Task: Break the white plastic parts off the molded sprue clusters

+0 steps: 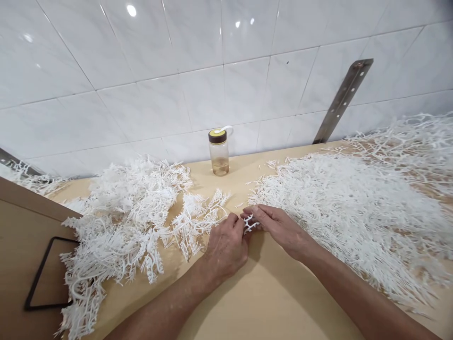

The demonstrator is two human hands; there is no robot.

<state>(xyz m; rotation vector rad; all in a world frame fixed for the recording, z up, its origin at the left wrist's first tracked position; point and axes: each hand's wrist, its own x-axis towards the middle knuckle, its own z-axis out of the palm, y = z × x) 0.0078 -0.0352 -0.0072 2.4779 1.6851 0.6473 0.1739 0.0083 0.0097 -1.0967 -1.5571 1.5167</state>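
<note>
Between my two hands is a small white branching plastic piece [250, 224], with thin prongs showing in the gap. My left hand [226, 243] is closed, its fingers curled around one end of the piece. From the other side, the thumb and fingers of my right hand [271, 221] pinch it. The fingertips of both hands are partly hidden. Just left of my left hand lies a small cluster of white branched pieces [193, 219]. A broad heap of thin white pieces [329, 203] spreads beside my right hand and forearm.
A bottle with a dark and yellow lid [219, 156] stands near the tiled wall [244, 89]. On the left is a larger white pile [123, 212], next to a wooden panel with a black handle [38, 278]. A metal bracket [343, 101] leans at the back right.
</note>
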